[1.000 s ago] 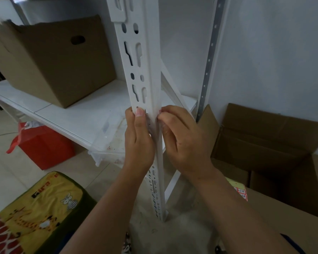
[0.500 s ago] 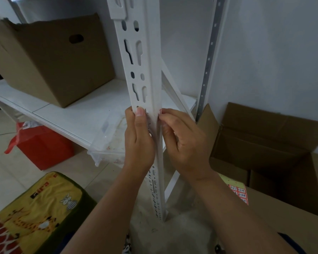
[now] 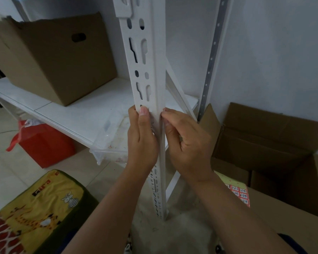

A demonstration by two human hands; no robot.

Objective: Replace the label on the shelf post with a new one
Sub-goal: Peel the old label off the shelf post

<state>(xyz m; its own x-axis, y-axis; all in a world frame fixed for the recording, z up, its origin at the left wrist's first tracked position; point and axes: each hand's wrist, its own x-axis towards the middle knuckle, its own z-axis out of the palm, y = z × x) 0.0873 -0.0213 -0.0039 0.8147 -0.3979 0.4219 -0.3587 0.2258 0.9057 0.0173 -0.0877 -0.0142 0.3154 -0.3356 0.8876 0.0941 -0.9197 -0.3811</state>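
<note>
A white slotted shelf post (image 3: 147, 57) stands upright in the middle of the view. My left hand (image 3: 141, 138) wraps around its left side, with the thumb pressed flat on the front face. My right hand (image 3: 187, 143) is at the post's right edge, fingers curled, fingertips pinching a small red-and-white label (image 3: 163, 109). Only a sliver of that label shows above the fingers. A sheet of red numbered labels (image 3: 239, 194) on yellow backing lies on a cardboard box to the lower right.
A closed cardboard box (image 3: 59, 61) sits on the white shelf (image 3: 77, 114), with a clear plastic tub (image 3: 110, 142) at its edge. An open cardboard box (image 3: 275, 153) stands at the right, a red bag (image 3: 44, 143) under the shelf and a yellow cushion (image 3: 35, 211) at the lower left.
</note>
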